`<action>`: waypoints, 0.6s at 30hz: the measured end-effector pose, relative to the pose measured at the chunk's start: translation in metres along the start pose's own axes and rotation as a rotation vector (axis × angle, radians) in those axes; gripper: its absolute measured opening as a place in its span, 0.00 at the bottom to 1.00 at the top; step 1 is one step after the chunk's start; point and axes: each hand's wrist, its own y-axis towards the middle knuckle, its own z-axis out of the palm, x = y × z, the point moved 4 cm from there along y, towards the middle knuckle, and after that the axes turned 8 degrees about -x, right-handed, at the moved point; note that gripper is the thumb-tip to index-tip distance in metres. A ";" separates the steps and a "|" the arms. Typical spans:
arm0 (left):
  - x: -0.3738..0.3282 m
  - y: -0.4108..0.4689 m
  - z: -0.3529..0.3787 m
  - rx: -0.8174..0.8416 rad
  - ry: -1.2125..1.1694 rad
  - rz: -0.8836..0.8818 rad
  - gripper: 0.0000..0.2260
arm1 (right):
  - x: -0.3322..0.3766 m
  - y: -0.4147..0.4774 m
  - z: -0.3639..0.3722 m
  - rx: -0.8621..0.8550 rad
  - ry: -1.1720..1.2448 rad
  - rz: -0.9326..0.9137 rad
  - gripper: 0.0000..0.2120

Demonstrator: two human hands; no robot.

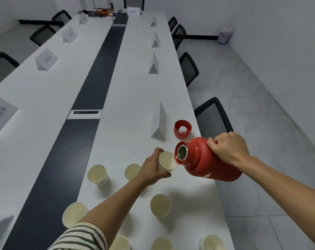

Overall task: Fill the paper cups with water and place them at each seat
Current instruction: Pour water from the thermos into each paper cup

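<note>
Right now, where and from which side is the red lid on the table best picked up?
Probably its outer wall, pinched across the rim from above. The red lid lies open side up, its round wall exposed; the name card stands close on its left, so fingers fit better on near and far sides.

We wear a short sleeve [81, 237] on one arm, off-white with thin dark stripes running across it, hemmed near the elbow. Our left forearm [113, 201], right forearm [279, 179], left hand [153, 168] and right hand [228, 148] are bare.
</note>
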 end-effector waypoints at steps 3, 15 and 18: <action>0.001 0.002 0.001 -0.001 0.003 -0.001 0.36 | 0.001 0.001 -0.001 -0.008 -0.025 -0.015 0.27; 0.006 0.006 0.002 0.006 0.019 -0.007 0.36 | 0.003 0.004 -0.006 0.001 -0.079 -0.022 0.26; 0.005 0.005 0.002 0.008 0.017 -0.001 0.36 | 0.004 0.003 -0.009 0.000 -0.108 -0.025 0.26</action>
